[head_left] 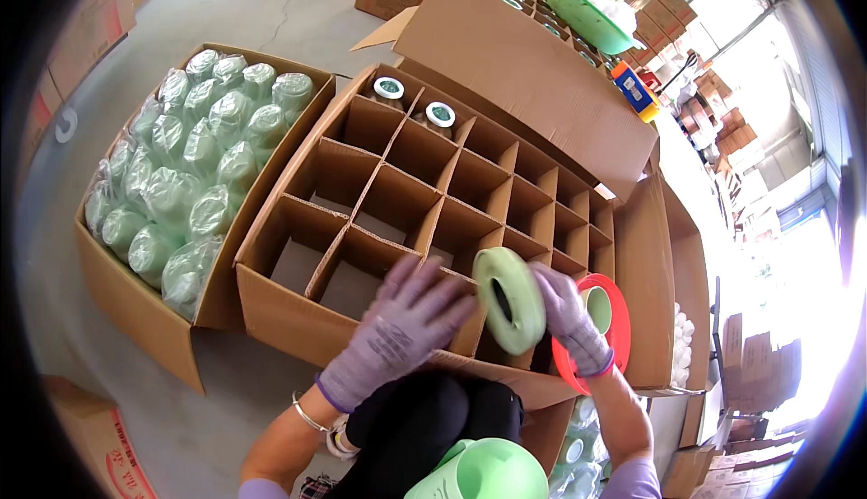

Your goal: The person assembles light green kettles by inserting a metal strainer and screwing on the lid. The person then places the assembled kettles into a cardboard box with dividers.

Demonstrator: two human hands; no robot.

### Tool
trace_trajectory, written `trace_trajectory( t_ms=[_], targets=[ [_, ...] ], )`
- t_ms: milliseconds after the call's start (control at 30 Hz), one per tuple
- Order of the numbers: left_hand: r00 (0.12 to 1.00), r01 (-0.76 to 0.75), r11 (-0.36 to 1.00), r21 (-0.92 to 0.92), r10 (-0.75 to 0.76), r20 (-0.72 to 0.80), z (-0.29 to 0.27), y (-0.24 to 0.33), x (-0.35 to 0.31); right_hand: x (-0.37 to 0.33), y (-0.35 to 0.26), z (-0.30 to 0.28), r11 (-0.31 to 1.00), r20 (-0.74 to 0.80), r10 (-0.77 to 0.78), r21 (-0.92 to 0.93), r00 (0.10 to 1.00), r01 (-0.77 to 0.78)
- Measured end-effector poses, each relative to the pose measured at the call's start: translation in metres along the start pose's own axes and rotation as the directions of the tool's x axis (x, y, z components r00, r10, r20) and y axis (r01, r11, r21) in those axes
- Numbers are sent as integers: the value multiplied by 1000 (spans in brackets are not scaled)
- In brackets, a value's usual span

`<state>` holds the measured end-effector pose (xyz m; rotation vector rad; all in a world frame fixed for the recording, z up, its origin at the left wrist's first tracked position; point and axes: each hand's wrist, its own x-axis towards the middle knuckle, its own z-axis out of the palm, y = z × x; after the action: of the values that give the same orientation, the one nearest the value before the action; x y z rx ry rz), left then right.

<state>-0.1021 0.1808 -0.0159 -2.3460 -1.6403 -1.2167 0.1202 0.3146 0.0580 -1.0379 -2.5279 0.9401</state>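
Note:
My left hand [399, 329], in a grey-purple glove, is open with its fingers spread over the near edge of a divided cardboard box [298, 305]. It holds nothing. My right hand [567, 314], gloved alike, grips the right side of a pale green ring-shaped piece [510, 300] with a dark hole in its middle. The piece is tilted up above the box's near compartments and slightly blurred. Just beyond my right wrist is a red round dish [618, 318] with a green cup [597, 307] in it. Two white-rimmed bottle tops [439, 114] show in the box's far compartments.
At the left stands a carton [135, 305] of plastic-wrapped green bottles [172, 194]. The divided box's flap [533, 74] rises behind it. A green container [492, 476] is at my lap. Farther back are a green basin [587, 16] and a blue-orange box [635, 93].

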Motion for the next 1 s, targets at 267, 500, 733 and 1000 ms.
trace_trajectory(
  t_ms=[267,500,733,1000],
  targets=[
    [934,321,923,214,-346,91,6,-16,-2,206,26,7,682,-70,-450,-671,891,292],
    [935,329,933,148,-343,84,7,-16,-1,342,88,69,955,-145,-45,-298,988,0],
    [933,357,924,139,-359,-18,8,-16,3,258,30,-7,911,-486,-355,-371,799,179],
    [825,64,-670,-740,-382,417,-18,29,31,12,-103,-47,615,-137,-749,-508,648,603]
  ],
)
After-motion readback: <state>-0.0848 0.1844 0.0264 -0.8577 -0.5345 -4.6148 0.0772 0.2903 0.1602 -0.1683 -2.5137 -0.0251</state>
